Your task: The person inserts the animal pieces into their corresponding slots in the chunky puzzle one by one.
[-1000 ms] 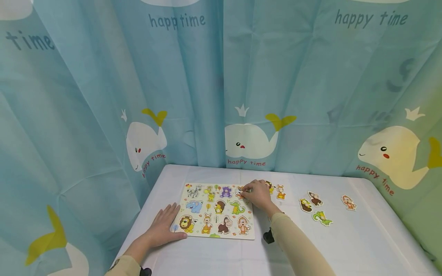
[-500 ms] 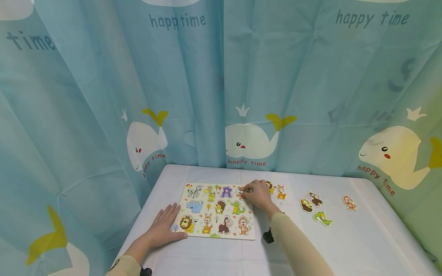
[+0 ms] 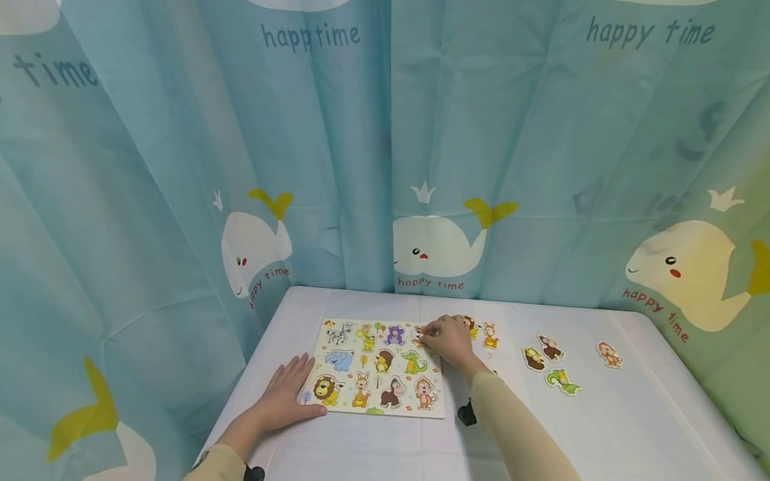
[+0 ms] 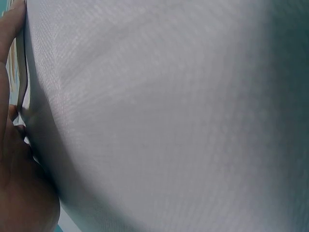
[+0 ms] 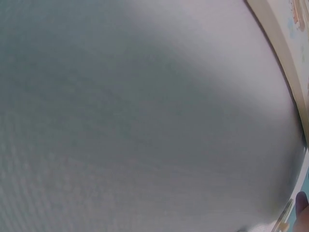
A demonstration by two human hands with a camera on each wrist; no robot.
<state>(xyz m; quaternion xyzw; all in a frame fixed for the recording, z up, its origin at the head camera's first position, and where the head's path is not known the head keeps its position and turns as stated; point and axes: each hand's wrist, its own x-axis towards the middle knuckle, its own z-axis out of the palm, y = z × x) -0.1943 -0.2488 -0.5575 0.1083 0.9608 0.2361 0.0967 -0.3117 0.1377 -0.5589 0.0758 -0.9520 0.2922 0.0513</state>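
A wooden animal puzzle board [image 3: 375, 367] lies on the table, with zebra, giraffe, elephant, lion and other animal pictures on it. My left hand [image 3: 285, 394] rests flat with spread fingers along its left edge, thumb at the near corner. At the far right corner, my right hand [image 3: 450, 339] pinches an orange-and-white animal puzzle piece [image 3: 416, 336] over the board; the fingers partly cover it. The left wrist view shows part of the left hand [image 4: 24, 183] by the board's edge. In the right wrist view the board's edge [image 5: 285, 63] and a fingertip [image 5: 301, 212] appear at the right.
A lion piece [image 3: 472, 326] and a kangaroo piece [image 3: 490, 335] lie just beyond the right hand. Farther right on the white-covered table [image 3: 650, 414] are a gorilla piece [image 3: 550, 347], a hedgehog piece [image 3: 533, 358], a crocodile piece [image 3: 563, 381] and a monkey piece [image 3: 610, 354].
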